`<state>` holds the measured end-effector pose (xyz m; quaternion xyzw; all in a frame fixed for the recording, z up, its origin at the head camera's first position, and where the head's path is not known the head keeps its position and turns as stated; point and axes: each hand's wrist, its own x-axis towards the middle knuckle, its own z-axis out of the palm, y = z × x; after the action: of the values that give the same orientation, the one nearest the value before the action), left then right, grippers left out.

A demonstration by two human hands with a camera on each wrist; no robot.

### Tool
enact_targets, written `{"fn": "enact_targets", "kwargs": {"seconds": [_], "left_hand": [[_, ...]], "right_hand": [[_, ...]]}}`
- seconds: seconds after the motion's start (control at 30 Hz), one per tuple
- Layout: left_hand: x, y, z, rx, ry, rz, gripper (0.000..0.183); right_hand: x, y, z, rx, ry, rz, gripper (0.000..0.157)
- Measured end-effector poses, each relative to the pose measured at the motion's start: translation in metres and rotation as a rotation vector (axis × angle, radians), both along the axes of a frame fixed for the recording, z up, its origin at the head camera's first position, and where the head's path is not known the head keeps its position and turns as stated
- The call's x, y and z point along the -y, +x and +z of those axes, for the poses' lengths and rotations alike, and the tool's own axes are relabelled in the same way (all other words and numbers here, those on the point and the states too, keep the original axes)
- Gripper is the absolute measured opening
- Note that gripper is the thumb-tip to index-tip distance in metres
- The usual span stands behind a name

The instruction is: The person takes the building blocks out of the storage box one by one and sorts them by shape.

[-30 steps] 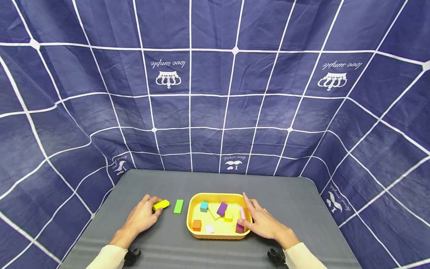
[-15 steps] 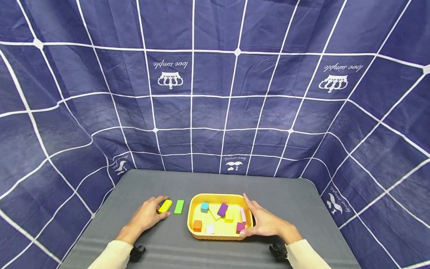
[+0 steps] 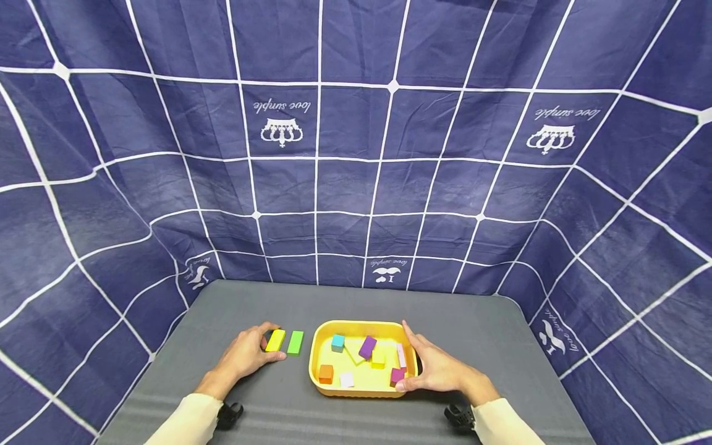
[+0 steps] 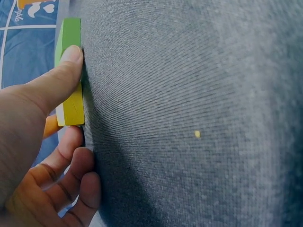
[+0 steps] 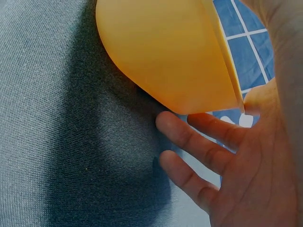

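My left hand [image 3: 245, 352] pinches a yellow block [image 3: 275, 340] between thumb and fingers, low on the grey table. Just right of it lies a green block [image 3: 295, 343], roughly parallel. In the left wrist view, the thumb covers the place where the yellow block [image 4: 73, 109] and the green block [image 4: 71, 33] overlap. My right hand [image 3: 442, 368] holds the right end of a yellow tray [image 3: 364, 392], with its thumb at the near corner and index finger at the far one. Seen from the right wrist, other fingers rest close under the tray's end [image 5: 161, 56].
Inside the tray lie a teal cube [image 3: 337, 343], an orange cube [image 3: 326, 373], a white block [image 3: 347, 379], a purple block [image 3: 367, 347], a pink block [image 3: 402, 355] and several others. A blue gridded curtain [image 3: 356, 185] encloses the table's back and sides.
My left hand has moved right and turned the yellow block nearly parallel to the green one. My right thumb has shifted from inside the tray to its near right corner.
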<state>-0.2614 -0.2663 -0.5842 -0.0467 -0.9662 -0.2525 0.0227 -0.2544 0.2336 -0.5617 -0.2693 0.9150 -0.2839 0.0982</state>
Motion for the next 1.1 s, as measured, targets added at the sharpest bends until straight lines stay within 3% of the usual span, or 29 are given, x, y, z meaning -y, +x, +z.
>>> {"fn": "enact_targets", "kwargs": {"seconds": [0.5,0.8,0.97,1.1], "left_hand": [[-0.001,-0.001,0.000,0.011,-0.017,0.025,0.083],[0.003,0.002,0.006,0.033,-0.033,0.022,0.100],[0.006,0.002,0.015,0.020,-0.049,0.051,0.103],[0.003,0.002,0.030,-0.041,-0.044,0.050,0.099]], "right_hand": [[-0.001,-0.002,-0.003,0.004,-0.014,0.008,0.147],[0.001,0.000,-0.001,0.010,-0.018,0.003,0.147],[0.001,0.002,0.001,-0.023,0.001,-0.014,0.146],[0.001,0.004,0.005,-0.046,0.007,-0.017,0.145]]}}
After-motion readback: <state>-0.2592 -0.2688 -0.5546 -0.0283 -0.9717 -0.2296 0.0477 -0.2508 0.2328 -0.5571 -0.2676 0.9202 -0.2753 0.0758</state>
